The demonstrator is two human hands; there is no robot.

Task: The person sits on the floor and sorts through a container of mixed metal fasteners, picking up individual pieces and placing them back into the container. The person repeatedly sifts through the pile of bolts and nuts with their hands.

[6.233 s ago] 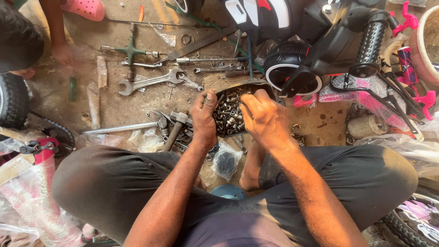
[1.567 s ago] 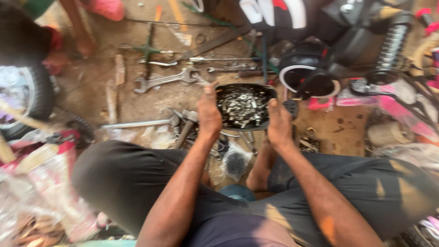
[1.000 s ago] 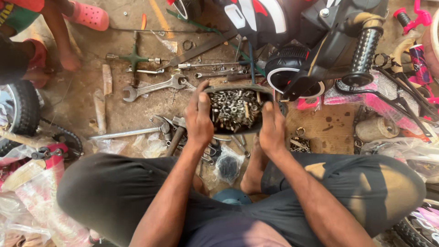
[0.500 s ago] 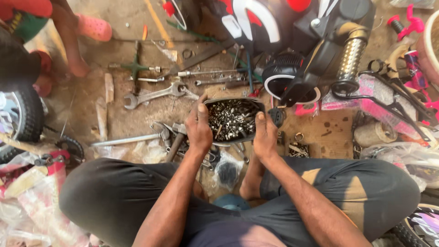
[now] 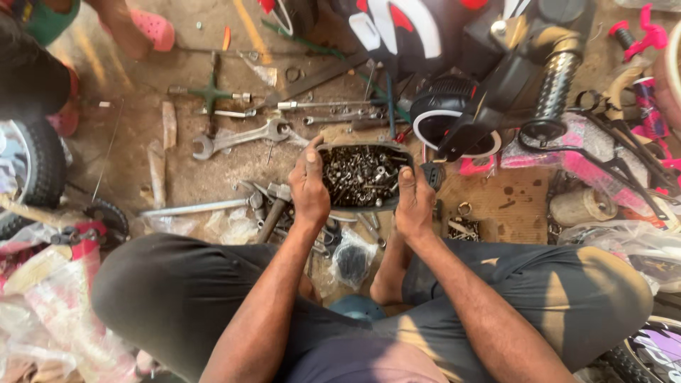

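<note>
I squat on the ground and hold a dark metal tray (image 5: pixel 365 148) filled with several nuts, bolts and screws. My left hand (image 5: pixel 309 186) grips its left rim with the thumb over the edge. On the right rim sits my right hand (image 5: pixel 413 204), gripping it the same way. The tray is held level in front of my knees, just above a scatter of tools.
Large open-end spanners (image 5: pixel 237 137), a cross wrench (image 5: pixel 211 92), rods and a hammer (image 5: pixel 268 216) lie on the dirt floor. A child's bike with a black hand grip (image 5: pixel 555 84) and pink frame (image 5: pixel 603 145) stands right. A wheel (image 5: pixel 32 167) is left. Another person's foot in a pink sandal (image 5: pixel 145 28) is top left.
Both hands went from sorting in the tray to gripping its two rims. The tray has been lifted and drawn slightly toward me.
</note>
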